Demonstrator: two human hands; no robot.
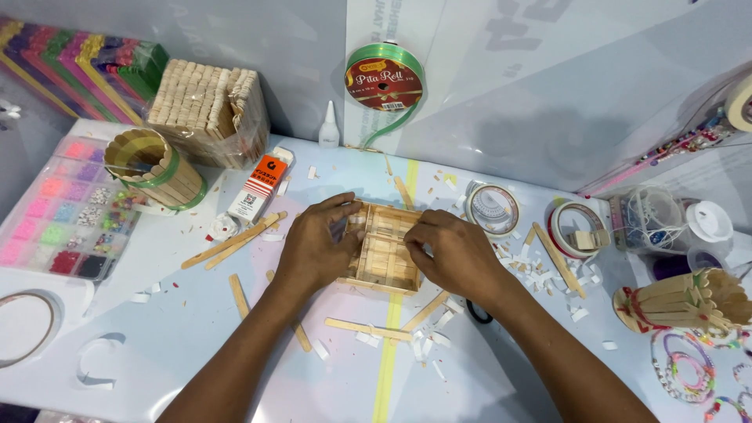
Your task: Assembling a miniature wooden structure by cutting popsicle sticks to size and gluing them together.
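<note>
- Stick box: flat square tray of pale wooden craft sticks laid side by side, low raised walls; lies at the table's centre on a yellow-green tape stripe.
- Left hand: rests on the box's left wall, fingers curled together over the rim, thumb reaching along the far edge.
- Right hand: covers the box's right wall, fingers bent and pressed close against the sticks; whether a stick is pinched cannot be told.
- Table: smooth pale blue-white surface, scattered with white paper scraps and loose sticks, plain wood, round-ended.
- Stick cup: upright cylinder of sticks, bound by a green band, far left.
- Stick bundle: dense block of raw sticks in clear wrap, behind the cup.
- Bead organiser: clear compartment box, pink, green and dark beads, left edge.
- Glue tube: orange and white, lying flat beside the cup.
- Glue bottle: small, white, pointed nozzle, upright against the wall.
- Ribbon spool: glossy green ribbon, hung on the wall.
- Tape rolls: two clear rings, right of the hands.
- Fallen stick cup: lying on its side, red tie, far right.
- Bead bracelets: coloured loops, near right corner.
</note>
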